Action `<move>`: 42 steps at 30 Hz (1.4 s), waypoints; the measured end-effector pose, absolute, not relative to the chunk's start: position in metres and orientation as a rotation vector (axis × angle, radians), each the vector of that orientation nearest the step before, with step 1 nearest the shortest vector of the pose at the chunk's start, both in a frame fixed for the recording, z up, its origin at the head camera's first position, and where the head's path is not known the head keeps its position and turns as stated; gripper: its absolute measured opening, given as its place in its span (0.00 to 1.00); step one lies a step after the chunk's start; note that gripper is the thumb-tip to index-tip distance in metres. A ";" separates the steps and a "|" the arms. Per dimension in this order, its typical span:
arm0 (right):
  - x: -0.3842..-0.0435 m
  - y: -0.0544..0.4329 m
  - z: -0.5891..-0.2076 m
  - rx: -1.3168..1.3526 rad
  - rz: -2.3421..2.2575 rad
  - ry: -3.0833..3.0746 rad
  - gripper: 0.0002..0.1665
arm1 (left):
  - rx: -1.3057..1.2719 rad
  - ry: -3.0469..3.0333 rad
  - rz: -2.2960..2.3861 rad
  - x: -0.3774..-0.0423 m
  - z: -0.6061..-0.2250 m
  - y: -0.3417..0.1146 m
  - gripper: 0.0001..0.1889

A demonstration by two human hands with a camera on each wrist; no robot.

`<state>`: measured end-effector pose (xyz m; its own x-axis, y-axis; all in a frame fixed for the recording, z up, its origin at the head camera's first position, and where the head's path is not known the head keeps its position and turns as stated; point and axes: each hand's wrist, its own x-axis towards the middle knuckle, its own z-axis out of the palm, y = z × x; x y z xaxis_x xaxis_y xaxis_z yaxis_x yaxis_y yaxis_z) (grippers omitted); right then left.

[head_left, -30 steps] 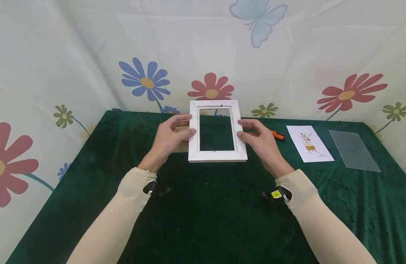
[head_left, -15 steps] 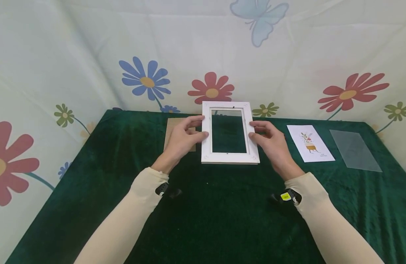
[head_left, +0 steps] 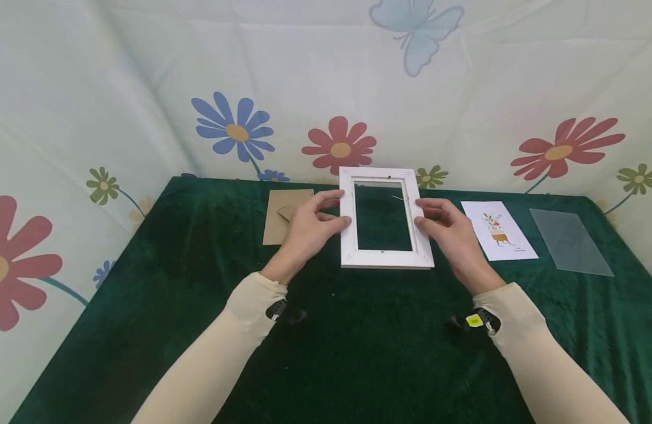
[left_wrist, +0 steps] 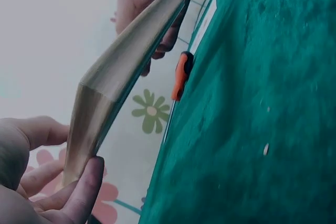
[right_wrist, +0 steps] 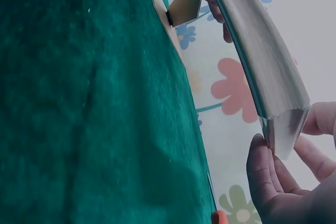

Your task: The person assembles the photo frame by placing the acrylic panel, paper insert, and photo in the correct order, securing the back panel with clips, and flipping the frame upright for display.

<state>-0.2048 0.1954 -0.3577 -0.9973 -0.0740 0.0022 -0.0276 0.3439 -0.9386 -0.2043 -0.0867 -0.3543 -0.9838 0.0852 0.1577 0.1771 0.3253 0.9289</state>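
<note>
Both hands hold a white picture frame (head_left: 386, 259) above the green cloth, and its opening shows the cloth behind. My left hand (head_left: 307, 229) pinches the left side between thumb and fingers. On the opposite side my right hand (head_left: 453, 235) grips the edge in the same way. The left wrist view shows the frame's thick edge (left_wrist: 89, 124) between the left thumb and fingers. In the right wrist view, the right fingers (right_wrist: 260, 166) are at the corner of that edge. A screwdriver (left_wrist: 182, 75) with an orange and black handle lies behind the frame, its handle hidden in the head view.
Left of the frame lies a brown backing board (head_left: 273, 218), partly behind the left hand, with its stand leg (right_wrist: 186, 6) raised. On the right are a card with a plant drawing (head_left: 499, 231) and a clear sheet (head_left: 571, 241). A flowered curtain (head_left: 146, 70) hangs behind.
Both hands have carried the frame to the right and slightly nearer. More of the brown backing board shows now, while the screwdriver's orange handle has gone behind the right hand.
</note>
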 end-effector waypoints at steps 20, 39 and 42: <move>-0.205 0.217 -0.372 -0.070 -1.696 2.604 0.33 | -0.292 -2.505 -1.712 -0.192 -0.370 -0.062 0.30; -0.205 0.228 -0.377 -0.103 -1.570 2.616 0.32 | -0.281 -2.630 -1.636 -0.190 -0.389 -0.053 0.29; -0.206 0.228 -0.377 -0.114 -1.548 2.616 0.32 | -0.280 -2.640 -1.629 -0.192 -0.390 -0.054 0.28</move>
<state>-0.2062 0.2284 -0.3772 -0.9922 -0.1151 -0.0473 -0.0140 0.4808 -0.8767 -0.1917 -0.0540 -0.3899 -0.9834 0.1384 0.1171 0.1668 0.4370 0.8839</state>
